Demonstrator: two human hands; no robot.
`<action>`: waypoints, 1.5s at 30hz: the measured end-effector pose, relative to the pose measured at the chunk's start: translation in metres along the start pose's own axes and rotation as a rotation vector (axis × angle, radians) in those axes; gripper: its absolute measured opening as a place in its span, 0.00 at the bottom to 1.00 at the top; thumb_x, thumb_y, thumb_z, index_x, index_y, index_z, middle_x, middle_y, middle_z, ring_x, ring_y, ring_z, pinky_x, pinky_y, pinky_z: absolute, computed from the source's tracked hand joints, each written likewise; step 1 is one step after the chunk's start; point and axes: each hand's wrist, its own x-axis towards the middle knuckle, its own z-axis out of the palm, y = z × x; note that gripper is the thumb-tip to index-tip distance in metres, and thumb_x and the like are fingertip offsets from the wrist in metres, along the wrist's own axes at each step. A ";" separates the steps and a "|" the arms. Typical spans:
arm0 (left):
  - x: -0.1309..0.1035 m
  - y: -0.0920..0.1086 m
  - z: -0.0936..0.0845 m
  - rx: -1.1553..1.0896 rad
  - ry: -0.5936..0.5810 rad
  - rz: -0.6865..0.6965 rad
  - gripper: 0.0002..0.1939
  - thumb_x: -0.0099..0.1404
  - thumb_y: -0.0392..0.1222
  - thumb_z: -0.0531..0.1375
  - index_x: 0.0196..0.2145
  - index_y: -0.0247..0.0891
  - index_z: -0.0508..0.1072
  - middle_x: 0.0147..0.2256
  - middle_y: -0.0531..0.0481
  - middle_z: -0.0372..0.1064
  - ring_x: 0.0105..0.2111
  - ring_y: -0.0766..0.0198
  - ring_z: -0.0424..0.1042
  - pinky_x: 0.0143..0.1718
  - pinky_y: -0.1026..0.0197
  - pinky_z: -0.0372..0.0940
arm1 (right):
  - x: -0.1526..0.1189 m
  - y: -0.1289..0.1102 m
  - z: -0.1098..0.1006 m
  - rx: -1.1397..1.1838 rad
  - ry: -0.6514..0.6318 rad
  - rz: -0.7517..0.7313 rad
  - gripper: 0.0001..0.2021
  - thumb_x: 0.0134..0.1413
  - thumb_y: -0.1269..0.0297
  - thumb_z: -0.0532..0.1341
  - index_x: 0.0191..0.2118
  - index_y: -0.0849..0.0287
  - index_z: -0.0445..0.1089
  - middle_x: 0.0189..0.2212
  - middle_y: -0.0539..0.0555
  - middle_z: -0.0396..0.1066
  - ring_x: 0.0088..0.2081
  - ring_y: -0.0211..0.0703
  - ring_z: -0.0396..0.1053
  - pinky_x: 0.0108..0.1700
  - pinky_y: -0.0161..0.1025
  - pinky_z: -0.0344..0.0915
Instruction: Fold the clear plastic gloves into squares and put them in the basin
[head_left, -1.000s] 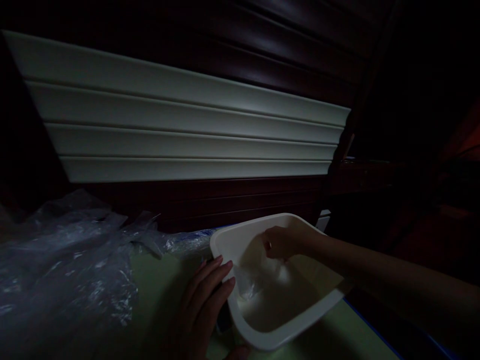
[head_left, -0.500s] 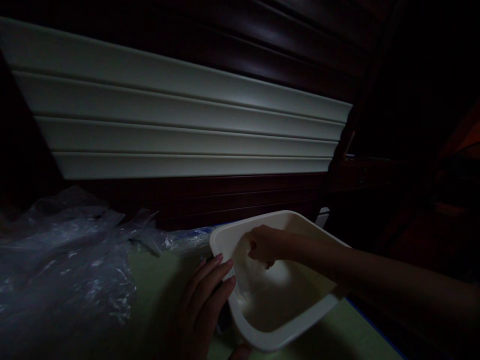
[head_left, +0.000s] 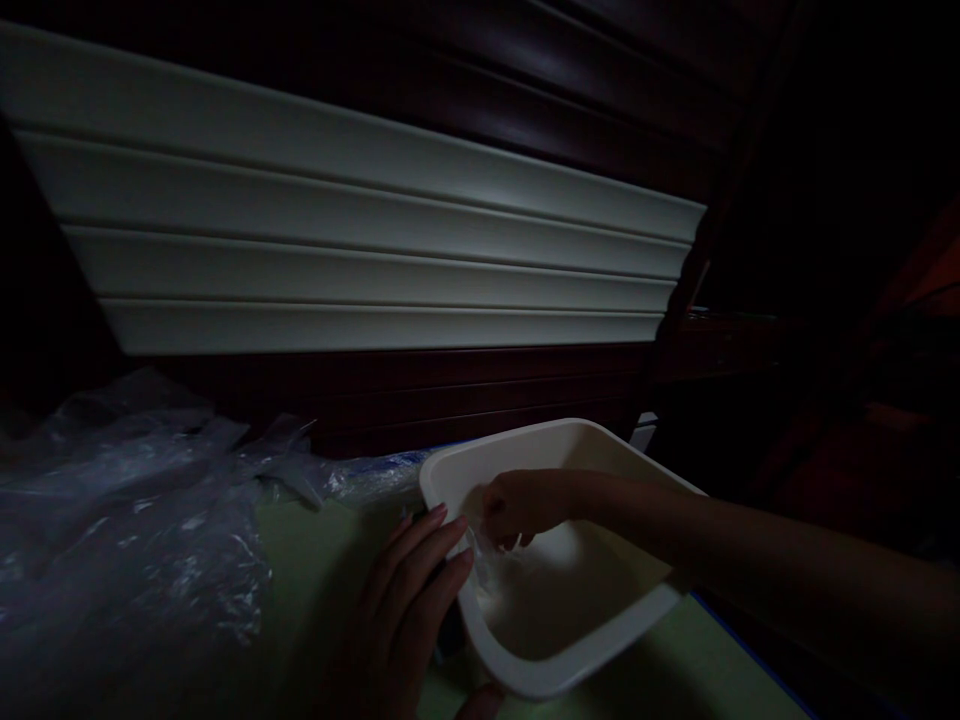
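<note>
A white rectangular basin [head_left: 551, 675] with rounded corners stands at the lower middle. Down inside it, near the left wall, my right hand [head_left: 525, 505] is curled closed on a thin, clear plastic bag or film [head_left: 487, 570]. Its exact kind is hard to make out in the dim light. My left hand [head_left: 412, 590] has its fingers stretched out, the tips against the basin's left rim, with the thumb low near the front corner. A dark object [head_left: 450, 635], mostly hidden, shows between that hand and the basin.
Crumpled clear plastic [head_left: 142, 510] is heaped at the left, with a strip of it running behind to the basin. Under everything lies a pale green surface [head_left: 300, 560] with a blue edge. Behind rises a dark red panel with pale slats [head_left: 390, 260]. The right side is very dark.
My right hand has moved slightly lower and to the left inside the basin, along with the clear plastic. The left hand stays at the rim.
</note>
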 end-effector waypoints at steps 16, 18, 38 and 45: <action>0.002 0.004 -0.005 -0.051 -0.017 -0.027 0.26 0.62 0.41 0.53 0.58 0.40 0.52 0.56 0.40 0.55 0.57 0.47 0.53 0.55 0.42 0.53 | -0.004 0.007 -0.009 0.033 0.035 0.054 0.12 0.59 0.62 0.56 0.45 0.63 0.65 0.41 0.55 0.68 0.37 0.41 0.69 0.38 0.43 0.68; 0.002 0.004 -0.005 -0.038 -0.025 -0.024 0.27 0.62 0.40 0.53 0.58 0.40 0.52 0.56 0.40 0.56 0.57 0.47 0.54 0.55 0.43 0.53 | -0.003 0.005 -0.006 0.045 -0.003 0.066 0.12 0.59 0.62 0.56 0.46 0.62 0.65 0.41 0.55 0.68 0.38 0.41 0.69 0.38 0.43 0.68; 0.004 0.006 -0.007 -0.027 -0.033 -0.027 0.27 0.63 0.40 0.53 0.58 0.41 0.52 0.56 0.41 0.56 0.57 0.47 0.54 0.55 0.43 0.55 | 0.014 0.007 0.001 -0.033 -0.030 -0.289 0.08 0.55 0.76 0.53 0.31 0.66 0.68 0.28 0.54 0.72 0.31 0.36 0.70 0.31 0.30 0.63; 0.003 0.006 -0.008 -0.022 -0.036 -0.025 0.26 0.62 0.39 0.53 0.57 0.39 0.53 0.56 0.39 0.55 0.58 0.47 0.53 0.56 0.43 0.53 | 0.011 0.011 -0.003 -0.036 0.011 -0.249 0.12 0.57 0.77 0.47 0.37 0.67 0.67 0.34 0.60 0.74 0.34 0.38 0.74 0.32 0.31 0.65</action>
